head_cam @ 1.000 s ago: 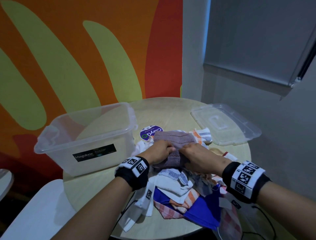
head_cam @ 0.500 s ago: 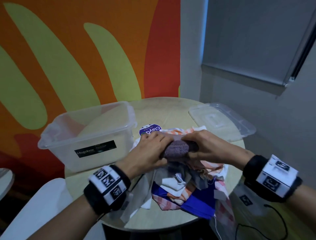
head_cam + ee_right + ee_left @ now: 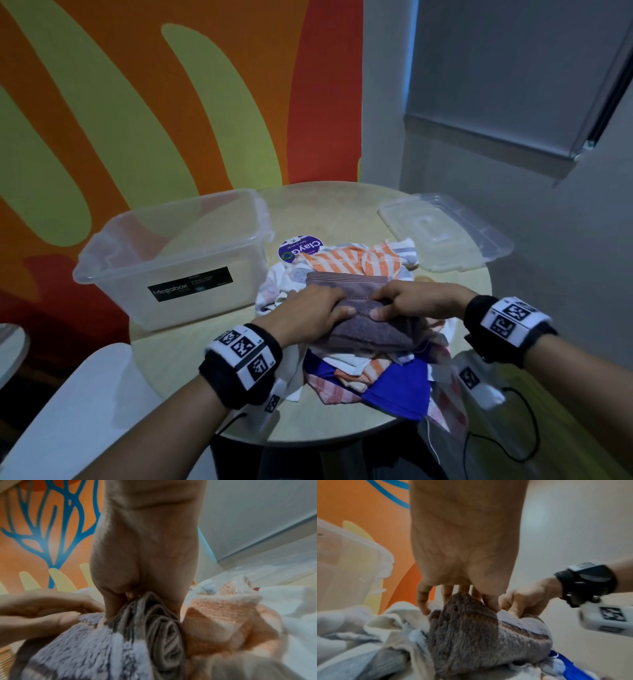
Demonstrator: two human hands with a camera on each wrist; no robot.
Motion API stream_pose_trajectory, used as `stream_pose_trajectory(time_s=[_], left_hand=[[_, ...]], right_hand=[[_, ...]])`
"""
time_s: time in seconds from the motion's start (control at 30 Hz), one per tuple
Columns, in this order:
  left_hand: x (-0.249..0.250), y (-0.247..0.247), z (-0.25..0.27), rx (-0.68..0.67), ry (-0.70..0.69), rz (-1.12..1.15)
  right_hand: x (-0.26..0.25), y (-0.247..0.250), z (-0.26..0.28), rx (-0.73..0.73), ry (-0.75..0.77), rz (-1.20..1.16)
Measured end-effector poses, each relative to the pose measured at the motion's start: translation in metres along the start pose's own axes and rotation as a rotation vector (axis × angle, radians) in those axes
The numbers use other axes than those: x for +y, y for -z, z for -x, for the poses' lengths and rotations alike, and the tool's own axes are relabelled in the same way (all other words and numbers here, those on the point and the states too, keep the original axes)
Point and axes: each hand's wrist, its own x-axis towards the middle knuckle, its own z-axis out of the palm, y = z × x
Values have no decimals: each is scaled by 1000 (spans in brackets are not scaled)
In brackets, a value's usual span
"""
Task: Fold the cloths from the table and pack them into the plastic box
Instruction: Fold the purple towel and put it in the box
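Note:
A folded purple-grey towel (image 3: 366, 329) lies on top of a heap of mixed cloths (image 3: 346, 370) at the near middle of the round table (image 3: 191, 359). My left hand (image 3: 329, 305) and right hand (image 3: 387, 305) meet on its far fold, thumbs towards me, and both grip it. In the left wrist view my left fingers (image 3: 489, 601) curl down over the towel (image 3: 471, 635) beside the pinching right hand (image 3: 522, 604). The right wrist view shows my right hand (image 3: 142, 601) clutching bunched towel layers (image 3: 154, 628). The clear plastic box (image 3: 171, 253) stands left with nothing visible inside.
The box's clear lid (image 3: 445, 236) lies at the table's far right edge. An orange-striped cloth (image 3: 352, 262) and a blue cloth (image 3: 397, 387) are in the heap. A purple round sticker (image 3: 300, 248) marks the table. A white chair (image 3: 68, 411) stands at lower left.
Half a second ago both hands held the towel bunched between them above the heap; now it lies flatter and wider on the heap, nearer to me, with both hands on its far fold.

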Motion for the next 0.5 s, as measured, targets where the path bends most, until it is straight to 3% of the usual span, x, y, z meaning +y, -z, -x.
stream_pose_trajectory(time_s=[0.1,0.23,0.3,0.43,0.5], left_hand=[[12,1,7,44,-30,-146],[10,-8,5,27,-21,-144],[2,-12,-6,34,16,-26],[-15,-16,-27,33,112,147],[-21,-17,-36,43,130,216]], right_hand=[[-13,10,-5,-122,-53,-78],[-15,18,-22,-207,-101,-108],[-14,16,-27,-100,-80,-43],[-19,3,-18,282,169,354],[-17,-7,-7,284,225,466]])
